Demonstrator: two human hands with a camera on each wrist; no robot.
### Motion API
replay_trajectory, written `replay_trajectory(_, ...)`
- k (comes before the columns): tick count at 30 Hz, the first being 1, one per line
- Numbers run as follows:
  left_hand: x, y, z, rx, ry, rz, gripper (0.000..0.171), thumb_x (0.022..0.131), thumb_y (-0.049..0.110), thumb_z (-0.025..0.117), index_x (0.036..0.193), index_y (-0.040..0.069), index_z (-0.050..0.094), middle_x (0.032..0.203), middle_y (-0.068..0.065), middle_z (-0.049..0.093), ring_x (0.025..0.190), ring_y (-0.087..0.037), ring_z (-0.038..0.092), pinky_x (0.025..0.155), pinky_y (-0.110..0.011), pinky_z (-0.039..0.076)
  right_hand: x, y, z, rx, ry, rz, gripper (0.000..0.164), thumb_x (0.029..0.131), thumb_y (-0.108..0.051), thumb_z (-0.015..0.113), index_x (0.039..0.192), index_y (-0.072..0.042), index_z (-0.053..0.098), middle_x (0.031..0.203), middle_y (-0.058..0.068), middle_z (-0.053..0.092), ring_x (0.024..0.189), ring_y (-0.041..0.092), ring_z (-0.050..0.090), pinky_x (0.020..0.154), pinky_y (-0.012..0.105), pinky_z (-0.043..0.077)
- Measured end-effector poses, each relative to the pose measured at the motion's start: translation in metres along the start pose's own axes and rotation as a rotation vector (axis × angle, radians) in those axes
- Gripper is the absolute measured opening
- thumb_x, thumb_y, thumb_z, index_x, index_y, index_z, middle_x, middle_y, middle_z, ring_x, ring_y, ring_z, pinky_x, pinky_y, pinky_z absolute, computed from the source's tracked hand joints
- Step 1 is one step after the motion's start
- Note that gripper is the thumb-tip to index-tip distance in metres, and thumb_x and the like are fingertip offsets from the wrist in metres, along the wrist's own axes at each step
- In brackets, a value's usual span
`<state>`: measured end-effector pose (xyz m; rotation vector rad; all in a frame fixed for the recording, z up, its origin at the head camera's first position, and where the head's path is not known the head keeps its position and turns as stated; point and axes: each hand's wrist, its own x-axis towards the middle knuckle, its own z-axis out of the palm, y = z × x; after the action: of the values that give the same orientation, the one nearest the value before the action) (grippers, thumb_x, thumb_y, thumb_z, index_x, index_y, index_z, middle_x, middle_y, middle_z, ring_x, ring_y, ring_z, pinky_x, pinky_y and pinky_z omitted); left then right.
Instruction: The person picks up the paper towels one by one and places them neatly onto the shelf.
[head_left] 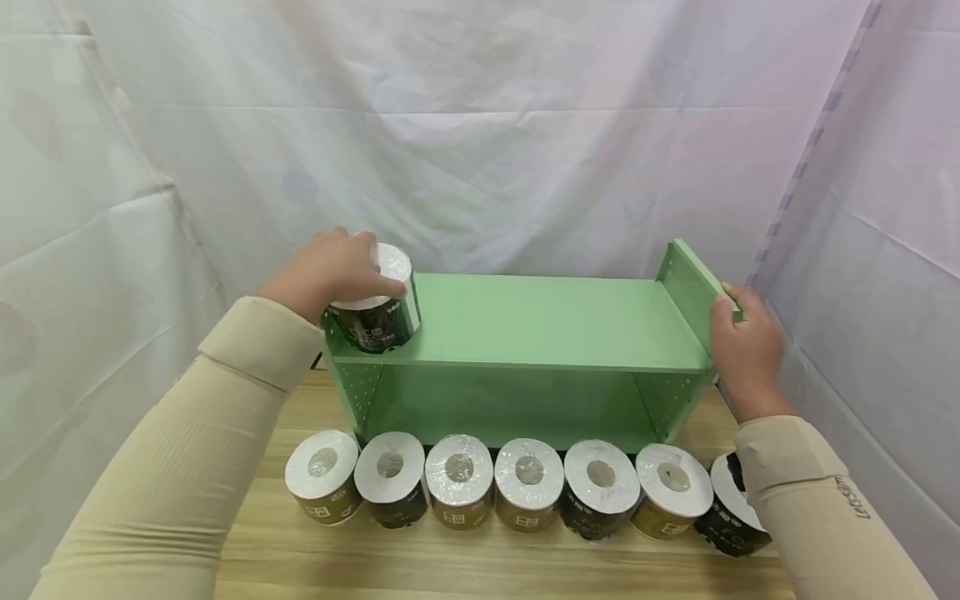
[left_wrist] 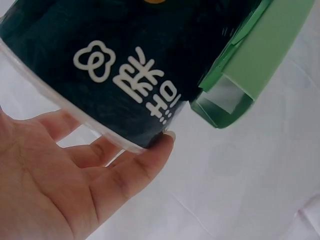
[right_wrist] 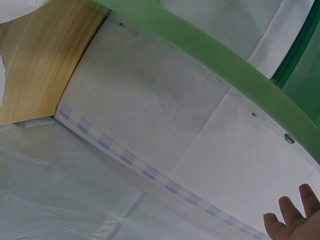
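Note:
At the left end of the green shelf (head_left: pixel 540 321), my left hand (head_left: pixel 330 271) holds a wrapped toilet paper roll (head_left: pixel 378 329) from above. The roll stands upright on the upper board. Close up in the left wrist view, the dark green wrapper (left_wrist: pixel 135 60) with white lettering shows, the fingertips of my left hand (left_wrist: pixel 85 170) against its edge. My right hand (head_left: pixel 750 350) grips the top of the shelf's right side panel (head_left: pixel 693 292), thumb near its inner edge. Several fingers of my right hand (right_wrist: pixel 295 220) show in the right wrist view.
Several upright toilet paper rolls (head_left: pixel 459 479), in gold and dark wrappers, form a row before the shelf on the wooden table (head_left: pixel 420 567). The rightmost roll (head_left: pixel 731 521) is partly behind my right sleeve. White curtains (head_left: pixel 480 167) hang behind and at both sides.

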<state>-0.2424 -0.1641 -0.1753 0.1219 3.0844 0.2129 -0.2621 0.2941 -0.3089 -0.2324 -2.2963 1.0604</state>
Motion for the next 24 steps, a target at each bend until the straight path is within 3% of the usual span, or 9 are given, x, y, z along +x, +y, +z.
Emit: replay_trajectory(24,0.012,0.001,0.0,0.006,-0.03,0.002,0.074,0.081,0.052,0.057,0.133,-0.001,0.048,0.126,-0.027,0.047,0.11,-0.042,0.046,0.087,-0.058,0.045,0.001,-0.002,-0.001,-0.007,0.02,-0.009,0.049,0.099,-0.034,0.034,0.139,-0.012,0.052,0.137,0.016,0.054,0.117,0.041,0.052,0.095,0.056,0.041)
